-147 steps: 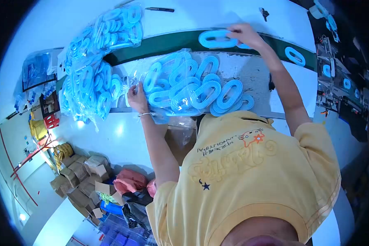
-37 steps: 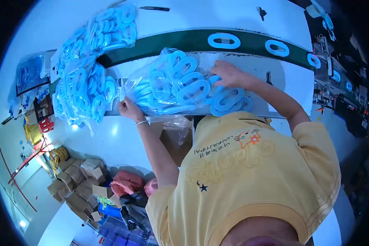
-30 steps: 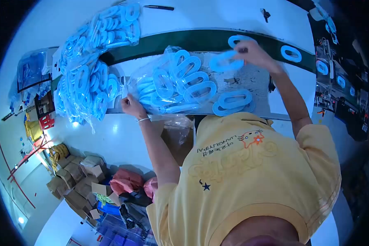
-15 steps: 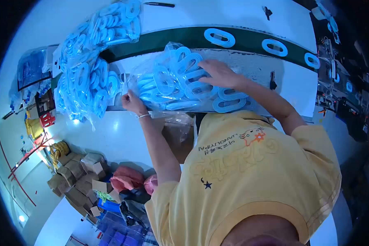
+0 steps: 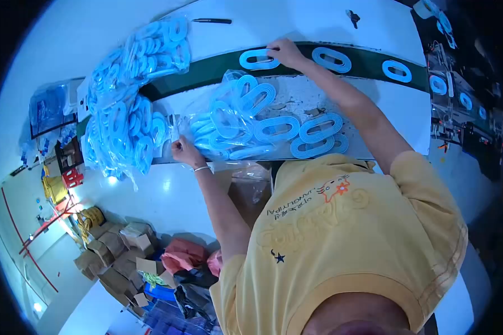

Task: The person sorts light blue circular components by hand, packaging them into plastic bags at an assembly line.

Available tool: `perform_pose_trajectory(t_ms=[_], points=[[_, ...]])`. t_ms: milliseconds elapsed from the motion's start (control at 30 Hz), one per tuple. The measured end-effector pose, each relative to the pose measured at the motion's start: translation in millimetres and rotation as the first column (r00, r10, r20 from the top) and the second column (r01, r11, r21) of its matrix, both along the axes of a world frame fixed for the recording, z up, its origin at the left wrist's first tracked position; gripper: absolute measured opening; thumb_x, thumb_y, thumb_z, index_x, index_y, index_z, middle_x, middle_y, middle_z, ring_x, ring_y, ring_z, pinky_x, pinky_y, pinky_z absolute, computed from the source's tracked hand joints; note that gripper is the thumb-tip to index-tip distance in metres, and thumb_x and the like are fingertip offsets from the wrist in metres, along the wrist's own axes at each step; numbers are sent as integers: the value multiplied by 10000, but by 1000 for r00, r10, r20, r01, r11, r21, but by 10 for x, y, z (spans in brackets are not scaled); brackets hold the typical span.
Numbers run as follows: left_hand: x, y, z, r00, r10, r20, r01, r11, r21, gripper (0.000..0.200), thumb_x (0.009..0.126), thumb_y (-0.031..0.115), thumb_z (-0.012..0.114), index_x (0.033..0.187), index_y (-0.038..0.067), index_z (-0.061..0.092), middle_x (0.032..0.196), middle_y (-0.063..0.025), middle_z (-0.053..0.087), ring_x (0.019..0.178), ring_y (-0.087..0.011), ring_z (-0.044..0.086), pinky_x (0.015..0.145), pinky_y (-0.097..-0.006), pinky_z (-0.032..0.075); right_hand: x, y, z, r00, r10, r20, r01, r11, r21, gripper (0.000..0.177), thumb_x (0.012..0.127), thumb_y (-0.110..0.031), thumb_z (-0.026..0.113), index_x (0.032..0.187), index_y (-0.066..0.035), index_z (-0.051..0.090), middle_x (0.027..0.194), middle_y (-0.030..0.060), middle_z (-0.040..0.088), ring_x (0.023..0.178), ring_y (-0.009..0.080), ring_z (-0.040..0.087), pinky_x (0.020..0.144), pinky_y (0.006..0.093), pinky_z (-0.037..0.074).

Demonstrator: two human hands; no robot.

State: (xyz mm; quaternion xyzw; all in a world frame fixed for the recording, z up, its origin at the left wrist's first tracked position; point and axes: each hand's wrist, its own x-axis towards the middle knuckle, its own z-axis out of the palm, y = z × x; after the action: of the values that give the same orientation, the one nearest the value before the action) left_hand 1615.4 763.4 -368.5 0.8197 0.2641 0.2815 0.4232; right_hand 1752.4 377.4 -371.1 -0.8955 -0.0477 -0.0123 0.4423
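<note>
On the dark green belt, my right hand (image 5: 288, 54) has its fingers closed over the right end of a flat, pale oval coil (image 5: 251, 66). My left hand (image 5: 186, 153) is closed at the near-left edge of a clear plastic bag (image 5: 198, 107) filled with similar coils. A thin white piece stands up beside its fingers; what they grip is hidden. Loose oval coils (image 5: 278, 129) lie right of the bag, several overlapping near the table's front edge.
More oval coils (image 5: 331, 60) sit spaced along the belt (image 5: 369, 62). Left of me are heaped filled bags (image 5: 117, 125). A black pen-like tool (image 5: 211, 21) and a small dark object (image 5: 352, 19) rest beyond the belt. Cardboard boxes (image 5: 114, 245) are stacked on the floor.
My right hand has left the bag's coils and reached up to one on the belt. Coils on the belt have moved left. My left hand stays at the bag's edge.
</note>
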Motion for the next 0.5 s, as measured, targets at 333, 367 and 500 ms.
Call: perform_pose_trajectory(t_ms=[333, 367, 500], points=[[-12, -198, 280, 999, 1, 34, -1, 1000, 6, 200, 791, 114, 585, 652, 15, 481, 604, -27, 449, 574, -119, 362, 574, -250, 374, -779, 347, 401, 890, 418, -184, -428, 904, -17, 233, 755, -161, 645, 970, -74, 625, 842, 66, 578, 746, 220, 533, 704, 319, 442], [-16, -260, 397, 996, -15, 82, 18, 999, -38, 195, 792, 99, 580, 648, 27, 471, 605, -19, 443, 575, -114, 357, 577, -244, 367, -746, 261, 412, 892, 416, -178, -425, 905, -17, 233, 755, -161, 645, 970, -74, 625, 842, 66, 578, 746, 220, 533, 704, 319, 442], [-79, -434, 882, 962, -62, 264, 114, 975, -189, 211, 793, 40, 561, 631, 74, 430, 611, 12, 418, 582, -94, 340, 588, -217, 343, -554, -339, 443, 922, 299, -245, -189, 902, 389, 203, 792, -214, 637, 848, -26, 687, 661, 25, 602, 523, 99, 492, 493, 245, 426]])
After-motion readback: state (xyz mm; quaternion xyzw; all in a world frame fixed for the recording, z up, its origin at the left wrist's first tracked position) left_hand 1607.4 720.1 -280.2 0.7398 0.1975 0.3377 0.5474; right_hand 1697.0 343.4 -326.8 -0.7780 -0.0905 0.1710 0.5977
